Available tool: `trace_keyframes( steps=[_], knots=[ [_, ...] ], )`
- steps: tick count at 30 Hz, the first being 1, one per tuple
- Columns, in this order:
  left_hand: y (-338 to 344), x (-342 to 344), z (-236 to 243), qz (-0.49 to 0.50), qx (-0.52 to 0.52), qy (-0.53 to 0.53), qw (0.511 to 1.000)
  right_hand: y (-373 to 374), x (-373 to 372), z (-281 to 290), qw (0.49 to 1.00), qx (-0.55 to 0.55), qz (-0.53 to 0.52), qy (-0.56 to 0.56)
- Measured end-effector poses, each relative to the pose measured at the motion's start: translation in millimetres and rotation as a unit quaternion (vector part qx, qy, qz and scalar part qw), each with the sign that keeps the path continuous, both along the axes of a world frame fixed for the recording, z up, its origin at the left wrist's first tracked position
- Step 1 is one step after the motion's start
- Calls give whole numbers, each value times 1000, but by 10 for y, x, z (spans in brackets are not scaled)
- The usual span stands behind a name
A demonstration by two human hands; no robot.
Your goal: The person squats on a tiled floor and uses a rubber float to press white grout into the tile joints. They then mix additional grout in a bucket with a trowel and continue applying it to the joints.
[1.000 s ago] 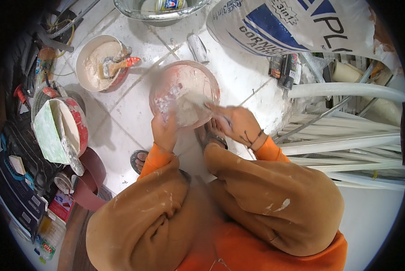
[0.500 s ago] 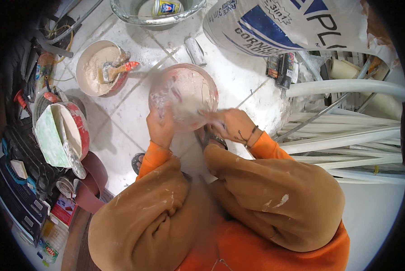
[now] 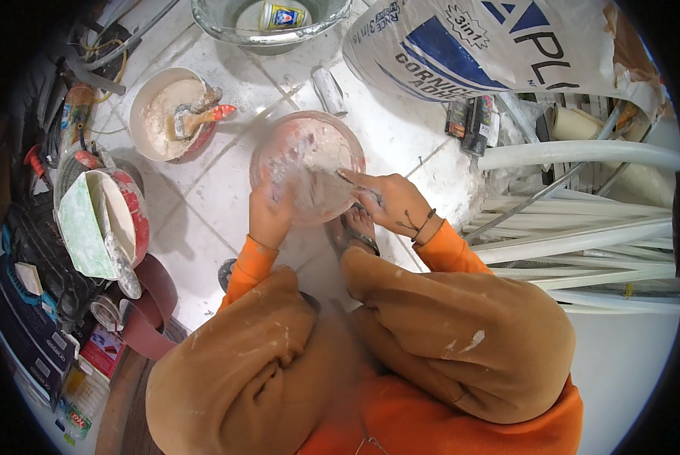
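Observation:
Between my knees a reddish bowl [image 3: 326,136] holds pale, wet paste. My left hand [image 3: 272,208] is closed on its near-left rim, partly blurred by a haze in the picture. My right hand [image 3: 389,205] grips a mixing tool at the bowl's right side; the working end lies in the paste and is too blurred to make out. A second bowl [image 3: 154,133] to the upper left has paste in it and an orange-handled brush [image 3: 200,120] across it. A small pale crumpled object [image 3: 329,91] lies just beyond my bowl.
A white sack [image 3: 461,53] and a basin [image 3: 226,26] with a can inside are at the back. On the left stand a red tub [image 3: 135,220] with a green board, and tool clutter [image 3: 37,296]. Long white strips [image 3: 582,243] and pipes crowd the right side of the tiled floor [image 3: 211,205].
My right hand has risen slightly along the bowl's right side, with the tool shifting in the paste. My left hand stays at the rim and has moved a little left.

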State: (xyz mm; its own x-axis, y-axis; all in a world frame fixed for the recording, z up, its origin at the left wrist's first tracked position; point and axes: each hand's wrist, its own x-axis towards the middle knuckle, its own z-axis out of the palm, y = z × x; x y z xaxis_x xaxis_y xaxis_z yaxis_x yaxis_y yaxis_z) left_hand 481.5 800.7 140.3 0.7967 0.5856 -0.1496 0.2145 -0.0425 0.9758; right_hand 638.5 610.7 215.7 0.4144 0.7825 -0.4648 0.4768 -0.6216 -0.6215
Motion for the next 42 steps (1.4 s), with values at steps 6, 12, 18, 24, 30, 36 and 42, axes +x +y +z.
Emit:
trace_keyframes(
  steps=[6, 12, 18, 24, 30, 36, 42],
  knots=[
    [112, 2, -54, 39, -56, 21, 997, -298, -308, -203, 996, -31, 85, -18],
    [50, -32, -189, -47, 80, 40, 995, -24, 9, -43, 998, 20, -17, -54],
    [297, -162, -101, 25, -123, 33, 991, -293, -137, -154, 1000, 20, -3, -17],
    [197, -170, -24, 30, -518, 45, 854, -189, -141, -149, 984, 173, -40, 21],
    [84, -153, 18, 98, -577, 29, 811, -363, -315, -247, 987, 145, -57, 40],
    [74, -249, -49, 127, -512, 17, 849, -642, -318, -314, 987, 151, -39, 28],
    [-119, -212, -148, 33, -275, 22, 961, -202, -236, -35, 998, 35, 10, -51]
  ],
)
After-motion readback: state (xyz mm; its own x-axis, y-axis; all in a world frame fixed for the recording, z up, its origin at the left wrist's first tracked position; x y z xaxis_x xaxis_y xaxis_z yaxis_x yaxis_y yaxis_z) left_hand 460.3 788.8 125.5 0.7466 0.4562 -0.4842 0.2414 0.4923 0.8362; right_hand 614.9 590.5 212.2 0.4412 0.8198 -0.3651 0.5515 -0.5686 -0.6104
